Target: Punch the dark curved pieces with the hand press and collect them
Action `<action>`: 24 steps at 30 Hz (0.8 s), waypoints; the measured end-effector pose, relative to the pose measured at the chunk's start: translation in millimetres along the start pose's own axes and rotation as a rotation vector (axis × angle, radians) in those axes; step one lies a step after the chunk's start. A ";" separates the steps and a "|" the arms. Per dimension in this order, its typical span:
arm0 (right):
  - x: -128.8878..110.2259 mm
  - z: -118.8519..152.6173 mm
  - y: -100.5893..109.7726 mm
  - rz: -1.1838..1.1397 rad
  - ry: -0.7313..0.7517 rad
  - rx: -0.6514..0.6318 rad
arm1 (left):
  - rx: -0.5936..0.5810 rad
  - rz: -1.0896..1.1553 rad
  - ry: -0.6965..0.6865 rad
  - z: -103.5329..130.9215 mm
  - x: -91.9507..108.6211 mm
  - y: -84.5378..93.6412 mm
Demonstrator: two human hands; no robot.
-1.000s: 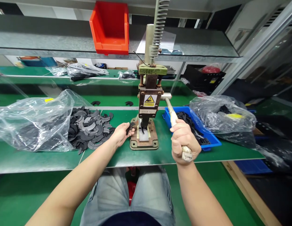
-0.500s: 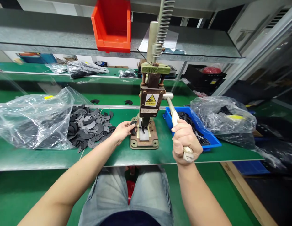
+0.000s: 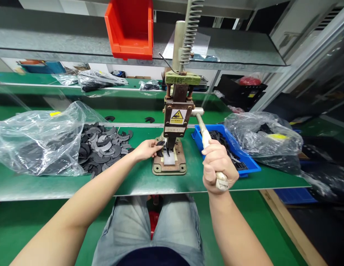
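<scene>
A hand press [image 3: 176, 118] with a warning label stands on the green bench, its base plate [image 3: 169, 170] bolted at the front. My left hand [image 3: 148, 149] pinches a black curved piece [image 3: 160, 149] at the left side of the press, beside the ram. Under the ram a small dark part [image 3: 167, 152] sits on the light metal plate. My right hand [image 3: 219, 164] is wrapped round the press lever [image 3: 204, 133], which slopes down toward me. Left of the press lies a heap of black curved pieces [image 3: 105, 146], partly inside a clear plastic bag [image 3: 41, 140].
A blue tray [image 3: 252, 168] of black parts is right of the press, with another clear bag [image 3: 263, 136] beside it. Two curved pieces lie behind the heap. A red bin [image 3: 133, 51] sits on the shelf above.
My left hand has moved slightly right, bringing the black curved piece closer to the ram. My right hand stays on the lever, which is nearly unmoved.
</scene>
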State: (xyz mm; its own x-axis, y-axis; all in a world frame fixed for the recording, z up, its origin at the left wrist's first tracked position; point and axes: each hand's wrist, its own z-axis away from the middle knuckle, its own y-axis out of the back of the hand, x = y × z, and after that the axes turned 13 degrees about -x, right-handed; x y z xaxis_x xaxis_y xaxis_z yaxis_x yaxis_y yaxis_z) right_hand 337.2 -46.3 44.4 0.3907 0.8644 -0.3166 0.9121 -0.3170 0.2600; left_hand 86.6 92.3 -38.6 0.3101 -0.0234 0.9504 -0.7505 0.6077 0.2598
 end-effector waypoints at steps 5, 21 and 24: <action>0.5 0.1 -1.3 0.005 0.005 0.012 | -0.013 -0.084 0.044 -3.8 1.0 1.6; 3.9 -1.4 -5.5 -0.017 0.011 0.068 | -0.093 0.040 0.270 -15.3 17.8 4.2; 2.5 1.5 -4.5 -0.006 0.003 0.049 | -0.108 0.074 0.316 -19.8 18.3 5.5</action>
State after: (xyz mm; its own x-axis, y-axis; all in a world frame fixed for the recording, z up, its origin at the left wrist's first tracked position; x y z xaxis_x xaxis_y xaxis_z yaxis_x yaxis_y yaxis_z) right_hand 334.3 -43.3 41.2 0.3846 0.8676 -0.3153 0.9196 -0.3304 0.2126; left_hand 99.7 111.0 -23.2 0.4357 0.2609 0.8614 -0.7169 0.6793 0.1569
